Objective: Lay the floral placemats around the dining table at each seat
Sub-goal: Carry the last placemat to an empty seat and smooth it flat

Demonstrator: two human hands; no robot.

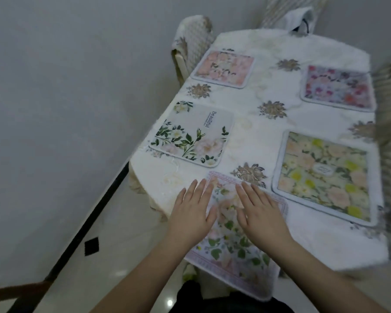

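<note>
Both the left hand (191,210) and right hand (261,211) lie flat, grip open, fingers straight on the pink-bordered floral fabric placemat (230,251), whose near end overhangs the white embroidered-cloth desk (246,123). Pressing off-centre could tip it floorwards or drag the cloth, shifting the yellow-flowered placemat (323,177) nearby.

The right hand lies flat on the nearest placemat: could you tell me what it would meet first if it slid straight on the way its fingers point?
Probably the gold flower print on the tablecloth, just past the placemat edge. The right hand points up and left, so the next raised thing looks like the "Beautiful" mat, though depth is uncertain.
</note>
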